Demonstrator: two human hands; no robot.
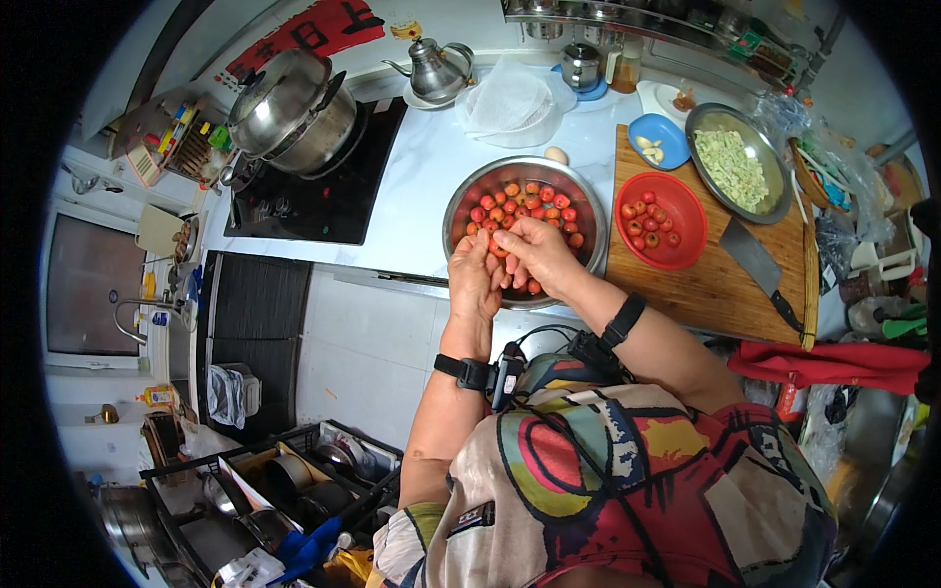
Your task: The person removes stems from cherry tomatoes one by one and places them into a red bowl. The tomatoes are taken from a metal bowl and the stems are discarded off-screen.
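Both hands meet above a stainless-steel bowl [453,209] of small red fruits [531,200], which look like hawthorns or crabapples and seem to sit in water. Between the fingertips of my left hand [473,273] and my right hand [542,253] is one red fruit [498,248]. Fingers partly hide it, and the forearms cover some of the bowl's near side. To the right, a red plastic bowl [695,250] holds several more of these fruits. It stands on a wooden cutting board [662,298].
A cleaver [751,253] lies on the board near a metal bowl of chopped greens [731,169] and a blue dish [662,125] with garlic cloves. An egg [556,154] sits behind the fruit bowl. Leftward, a lidded steel pot [294,110] stands on the black cooktop [316,209].
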